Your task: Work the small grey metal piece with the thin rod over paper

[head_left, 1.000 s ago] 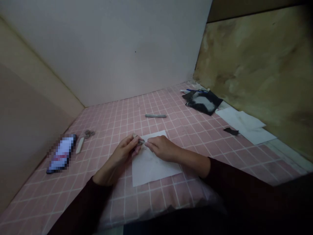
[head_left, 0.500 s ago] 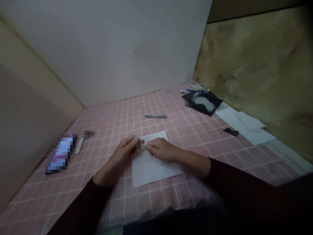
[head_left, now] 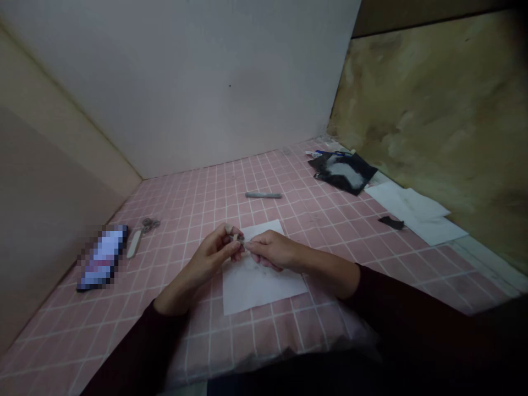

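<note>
A small greyish piece point(head_left: 236, 237) is pinched between the thumb and fingers of my left hand point(head_left: 215, 248). Close beside it on the right, my right hand point(head_left: 275, 250) has its fingers closed on something thin and pale that points at the piece; most of it is hidden by the fingers. Both hands are over a white sheet of paper point(head_left: 256, 291), which has faint dark specks on it. The exact shape of the small piece is too small to make out.
A grey stick point(head_left: 263, 195) lies beyond the paper. At left are a phone point(head_left: 103, 257), a pale flat stick point(head_left: 134, 244) and small grey rings point(head_left: 149, 224). Black sheet point(head_left: 346, 171), white papers point(head_left: 416, 212) and a black scrap point(head_left: 391, 222) lie at right.
My left thumb and fingers have shifted around the small piece, with the index finger raised more. My right hand stays almost in place.
</note>
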{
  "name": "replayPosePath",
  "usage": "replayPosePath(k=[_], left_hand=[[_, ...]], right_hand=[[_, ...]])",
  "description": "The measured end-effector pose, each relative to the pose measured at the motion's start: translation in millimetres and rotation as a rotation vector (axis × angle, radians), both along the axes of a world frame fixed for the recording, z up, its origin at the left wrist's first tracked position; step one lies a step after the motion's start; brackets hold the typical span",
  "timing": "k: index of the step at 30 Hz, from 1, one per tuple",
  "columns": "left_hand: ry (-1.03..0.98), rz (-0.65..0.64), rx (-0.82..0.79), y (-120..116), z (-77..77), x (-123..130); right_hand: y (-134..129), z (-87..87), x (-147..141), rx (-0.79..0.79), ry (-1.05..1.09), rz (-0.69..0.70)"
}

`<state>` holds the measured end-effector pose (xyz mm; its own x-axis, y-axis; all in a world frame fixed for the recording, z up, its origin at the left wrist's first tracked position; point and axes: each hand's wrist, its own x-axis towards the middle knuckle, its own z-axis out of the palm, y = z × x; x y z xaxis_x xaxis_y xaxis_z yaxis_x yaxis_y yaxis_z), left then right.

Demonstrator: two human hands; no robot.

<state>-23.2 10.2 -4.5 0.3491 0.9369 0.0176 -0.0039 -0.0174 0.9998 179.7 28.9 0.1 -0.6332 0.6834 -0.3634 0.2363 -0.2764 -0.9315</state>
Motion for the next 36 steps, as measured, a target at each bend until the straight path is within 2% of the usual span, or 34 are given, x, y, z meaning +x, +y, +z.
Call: replayPosePath(k=[3,5,6,8,12,13,14,15,16,20,21,22,23,24,25,28,30,32,36], left_hand=[[-0.064,0.004,-0.003,2.5,0.8,-2.4],[-0.083,0.006,-0.015,2.7,0.7,-2.8],[-0.081,0.011,-0.021,2.5,0.3,-2.8],[-0.058,0.010,-0.052,1.8,-0.7,-3.2],[-0.046,-0.042,-0.160,3.5,-2.4,-5.4],[-0.057,-0.052,-0.170,4.5,-2.4,-5.9],[-0.071,-0.055,-0.163,5.3,-2.3,-6.1],[-0.086,-0.055,-0.143,6.0,-2.0,-6.0],[-0.098,-0.048,-0.114,6.2,-1.7,-5.7],[-0.127,0.004,-0.011,3.8,0.3,-2.9],[-0.133,0.017,-0.001,2.9,0.8,-2.2],[-0.138,0.025,0.003,2.1,1.0,-1.6],[-0.137,0.026,-0.005,1.6,1.0,-1.2],[-0.130,0.022,-0.024,1.5,0.7,-0.9],[-0.118,0.015,-0.056,1.6,0.1,-0.8],[-0.094,0.007,-0.204,3.6,-1.4,-2.0],[-0.117,0.012,-0.286,5.4,-1.0,-3.8],[-0.176,0.041,-0.320,6.7,0.7,-5.7],[-0.301,0.051,-0.356,5.7,5.7,-7.0]], right_hand=[[0.3,2.9,5.3,-0.271,0.215,0.159],[1.7,4.2,7.4,-0.328,0.248,0.225],[2.6,4.2,7.8,-0.296,0.215,0.229],[4.2,2.3,7.5,-0.104,0.071,0.199],[3.5,-5.1,4.8,0.673,-0.240,0.006],[2.5,-6.1,4.1,0.809,-0.276,-0.029],[1.6,-6.1,3.3,0.873,-0.289,-0.046],[0.7,-5.2,2.6,0.856,-0.284,-0.040],[0.1,-3.5,2.0,0.763,-0.258,-0.015],[1.0,5.6,2.1,0.038,0.020,0.204],[1.9,6.6,2.4,-0.099,0.088,0.262],[2.8,6.6,2.7,-0.172,0.129,0.304],[3.5,5.5,2.8,-0.172,0.134,0.319],[4.0,3.5,2.8,-0.098,0.098,0.302],[4.1,1.0,2.9,0.046,0.028,0.260],[3.6,-6.2,5.5,0.703,-0.269,0.083],[4.3,-7.7,9.7,1.020,-0.425,0.040],[7.1,-6.5,14.4,1.115,-0.489,0.021],[15.4,-4.5,16.5,1.004,-0.315,-0.099]])
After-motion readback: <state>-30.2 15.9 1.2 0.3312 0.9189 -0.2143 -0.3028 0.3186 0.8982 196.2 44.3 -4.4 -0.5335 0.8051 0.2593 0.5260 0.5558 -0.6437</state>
